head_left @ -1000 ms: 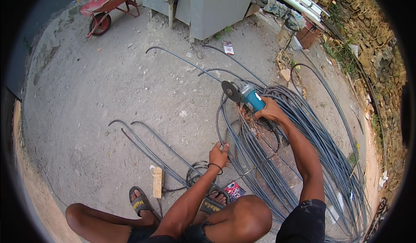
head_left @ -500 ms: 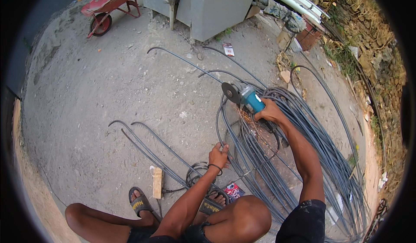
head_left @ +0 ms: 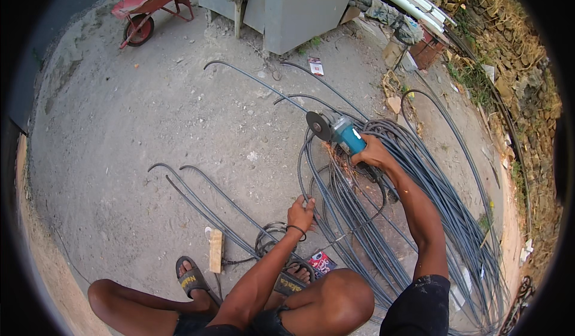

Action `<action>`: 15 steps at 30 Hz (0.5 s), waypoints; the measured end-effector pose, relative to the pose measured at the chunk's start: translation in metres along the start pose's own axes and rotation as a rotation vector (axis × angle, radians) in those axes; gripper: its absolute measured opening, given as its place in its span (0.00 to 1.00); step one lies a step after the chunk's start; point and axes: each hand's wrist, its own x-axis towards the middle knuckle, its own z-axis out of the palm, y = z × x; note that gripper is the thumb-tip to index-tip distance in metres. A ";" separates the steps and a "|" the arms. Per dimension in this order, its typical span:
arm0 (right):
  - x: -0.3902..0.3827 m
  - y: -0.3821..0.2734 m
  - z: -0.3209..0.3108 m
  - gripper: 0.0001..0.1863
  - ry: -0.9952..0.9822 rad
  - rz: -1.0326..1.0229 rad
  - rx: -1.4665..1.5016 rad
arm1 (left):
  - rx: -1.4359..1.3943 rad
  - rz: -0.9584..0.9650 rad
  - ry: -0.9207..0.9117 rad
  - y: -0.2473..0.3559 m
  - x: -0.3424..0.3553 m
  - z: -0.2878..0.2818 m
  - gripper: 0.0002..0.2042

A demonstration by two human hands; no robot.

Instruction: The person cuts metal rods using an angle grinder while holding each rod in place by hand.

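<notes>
**Cutting a steel rod at the coil, one hand steadying, one on the grinder**

Everything here is placed against the big coil of grey steel rods (head_left: pixel 419 216) lying on the concrete ground (head_left: pixel 150 126).

Far to the coil's upper left stands a red wheelbarrow (head_left: pixel 153 0), with a grey metal cabinet (head_left: pixel 299 6) up beyond the coil. Left of the coil, two bent rods (head_left: pixel 197 198) lie loose on the ground, and a small wood block (head_left: pixel 215 250) sits near the person's sandalled foot (head_left: pixel 191 276).

At the coil's left edge, the left hand (head_left: pixel 300 214) is closed around a single rod (head_left: pixel 304 168) that curves up toward the cutting point. Just above, at the coil's upper left rim, the angle grinder (head_left: pixel 335 131), with a teal body and a dark disc, meets the rods; orange sparks show just beneath it. The right hand (head_left: pixel 372 154) is clenched around the grinder's body, arm stretched over the coil.

To do this cut well, in my judgement, the left hand should keep the rod pinned so it cannot spring or chatter, and stay well back from the disc. The disc wants to sit square to the rod with light, even pressure, and the sparks should fly away from the bare legs and the sandals.
</notes>
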 end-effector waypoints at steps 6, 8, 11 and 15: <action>-0.004 -0.006 -0.002 0.33 -0.014 0.000 0.013 | 0.005 -0.002 -0.007 0.001 -0.001 -0.002 0.19; -0.003 -0.006 -0.002 0.33 -0.013 0.000 0.011 | 0.003 -0.001 -0.011 0.002 -0.002 -0.002 0.19; -0.005 -0.005 -0.001 0.33 0.006 -0.013 -0.001 | -0.001 -0.005 -0.014 0.004 -0.004 -0.001 0.19; -0.004 -0.003 -0.001 0.34 -0.001 -0.014 0.019 | -0.007 -0.011 -0.018 0.006 -0.005 -0.001 0.19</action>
